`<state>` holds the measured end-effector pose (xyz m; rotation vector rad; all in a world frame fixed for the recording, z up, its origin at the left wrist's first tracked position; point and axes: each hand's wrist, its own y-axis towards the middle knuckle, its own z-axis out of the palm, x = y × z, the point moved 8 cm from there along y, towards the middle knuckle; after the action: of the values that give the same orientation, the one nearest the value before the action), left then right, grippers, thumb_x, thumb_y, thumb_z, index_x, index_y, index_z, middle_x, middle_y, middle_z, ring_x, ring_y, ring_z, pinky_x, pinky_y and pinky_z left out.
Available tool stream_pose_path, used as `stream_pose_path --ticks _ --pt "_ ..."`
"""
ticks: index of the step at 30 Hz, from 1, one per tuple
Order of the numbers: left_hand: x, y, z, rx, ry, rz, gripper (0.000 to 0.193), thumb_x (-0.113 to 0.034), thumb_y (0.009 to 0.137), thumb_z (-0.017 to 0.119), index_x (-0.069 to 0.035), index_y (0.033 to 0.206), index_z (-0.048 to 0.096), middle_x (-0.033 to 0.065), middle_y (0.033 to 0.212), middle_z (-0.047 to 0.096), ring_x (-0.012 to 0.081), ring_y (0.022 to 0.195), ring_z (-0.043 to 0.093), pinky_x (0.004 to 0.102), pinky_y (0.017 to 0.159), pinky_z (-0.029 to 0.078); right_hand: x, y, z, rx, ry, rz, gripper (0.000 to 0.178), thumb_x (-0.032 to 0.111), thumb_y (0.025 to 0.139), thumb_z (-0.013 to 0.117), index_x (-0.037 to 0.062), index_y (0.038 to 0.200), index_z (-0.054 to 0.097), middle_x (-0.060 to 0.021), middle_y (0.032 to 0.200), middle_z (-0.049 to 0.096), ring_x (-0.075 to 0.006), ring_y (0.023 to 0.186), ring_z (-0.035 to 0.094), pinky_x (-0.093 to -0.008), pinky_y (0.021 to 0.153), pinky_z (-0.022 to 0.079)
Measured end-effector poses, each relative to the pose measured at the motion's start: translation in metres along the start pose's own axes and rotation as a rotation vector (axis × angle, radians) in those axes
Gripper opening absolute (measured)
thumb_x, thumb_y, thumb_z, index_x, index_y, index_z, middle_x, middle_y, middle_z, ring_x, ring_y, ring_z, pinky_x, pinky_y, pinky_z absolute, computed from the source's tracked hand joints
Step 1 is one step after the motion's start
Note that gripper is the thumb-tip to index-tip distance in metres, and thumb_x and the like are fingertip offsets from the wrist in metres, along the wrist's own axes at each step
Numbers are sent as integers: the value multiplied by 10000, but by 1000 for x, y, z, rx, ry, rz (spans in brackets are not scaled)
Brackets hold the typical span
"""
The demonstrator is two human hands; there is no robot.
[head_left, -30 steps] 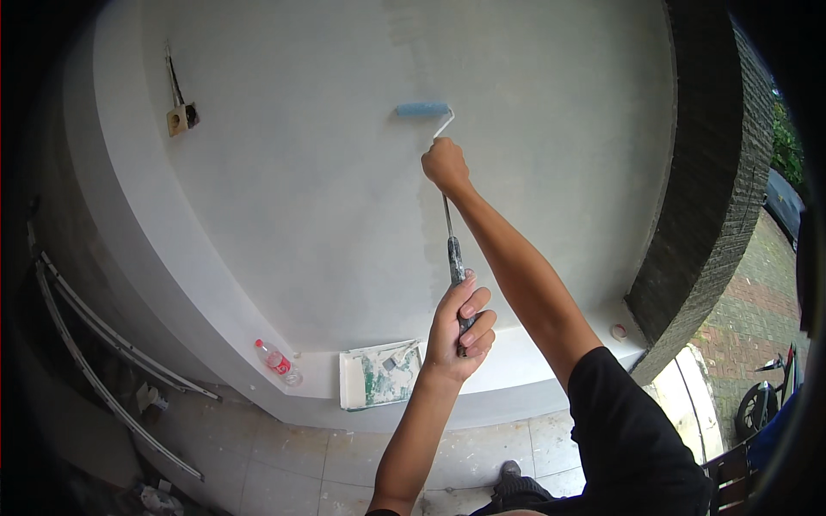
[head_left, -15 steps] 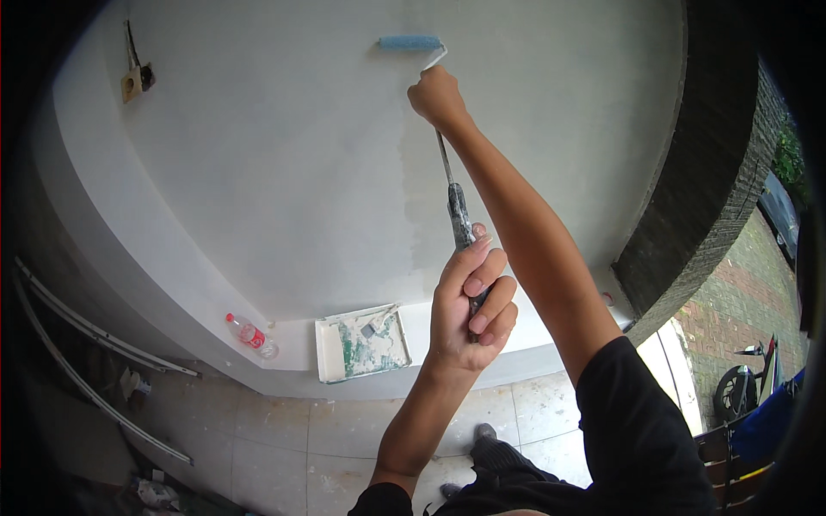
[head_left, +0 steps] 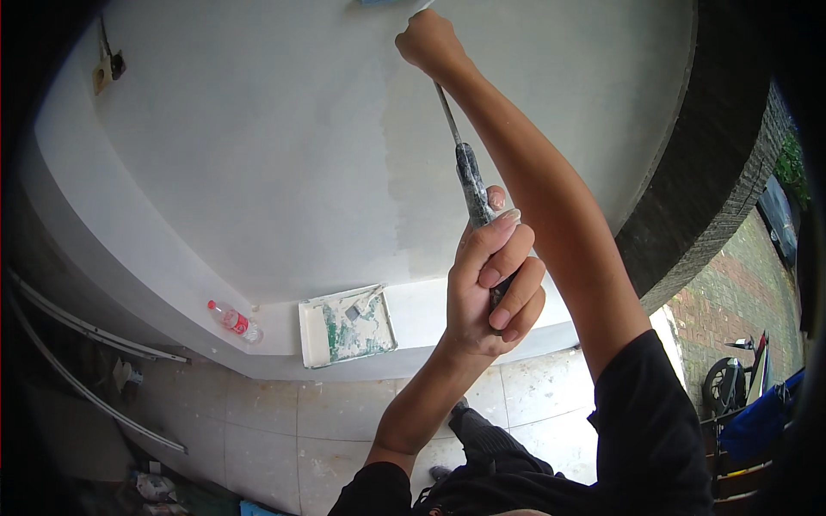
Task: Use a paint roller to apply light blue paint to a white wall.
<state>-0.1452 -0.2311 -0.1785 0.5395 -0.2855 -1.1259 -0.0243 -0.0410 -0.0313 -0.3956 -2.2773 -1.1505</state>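
Observation:
Both my hands hold a paint roller with a paint-spattered dark handle (head_left: 475, 191) and a thin metal rod. My left hand (head_left: 495, 279) is closed around the handle at its lower end. Farther up, my right hand (head_left: 428, 41) is a fist around the rod near the head. Only a bit of the blue roller sleeve (head_left: 381, 2) shows at the top edge, by the wall (head_left: 284, 146). A darker patch with a ragged vertical edge runs down the wall below it.
On the ledge at the wall's foot stands a white paint tray (head_left: 305, 337) with a brush (head_left: 361, 305) across it. A clear bottle with a red cap (head_left: 234, 321) lies to its left. A socket (head_left: 103, 76) hangs from wires. Metal rails (head_left: 95, 335) lean at the left.
The roller has gone up the wall, its sleeve now mostly past the top edge. Both hands have moved upward with it. The tray and bottle appear slightly higher and farther left.

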Motion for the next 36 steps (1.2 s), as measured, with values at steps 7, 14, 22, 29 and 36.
stream_pose_path --ticks 7,14,22,29,36 --pt "-17 33 -2 105 70 -12 175 -113 937 321 -80 1053 448 -5 521 335 93 296 296 231 219 260 21 36 -17 -135 -12 -57 265 62 701 481 -54 919 574 -240 871 608 -385 816 594 -417 698 485" --pt "-41 70 14 115 243 -60 124 -152 925 400 -161 978 512 -49 510 295 70 298 254 218 234 225 59 72 -46 -281 126 -227 207 65 759 458 -51 898 559 -292 915 581 -443 894 555 -470 755 466" --pt "-56 55 -7 12 179 -3 155 -116 930 358 -66 1019 475 -20 516 333 80 307 279 229 258 259 52 65 -29 -205 63 -134 290 63 702 473 -34 954 578 -241 910 606 -392 854 587 -425 722 480" --pt "-21 -1 -26 -147 111 19 122 -111 920 387 -86 993 482 -25 512 333 78 304 271 226 257 238 4 0 2 -74 18 25 189 50 720 496 -18 881 566 -210 919 606 -372 858 594 -428 711 484" --pt "-10 -38 -33 -271 78 10 116 -97 915 396 -84 977 494 -30 503 332 74 297 262 213 248 225 -32 -36 26 -19 52 91 194 43 729 497 -37 887 576 -232 935 598 -390 895 581 -437 741 480"
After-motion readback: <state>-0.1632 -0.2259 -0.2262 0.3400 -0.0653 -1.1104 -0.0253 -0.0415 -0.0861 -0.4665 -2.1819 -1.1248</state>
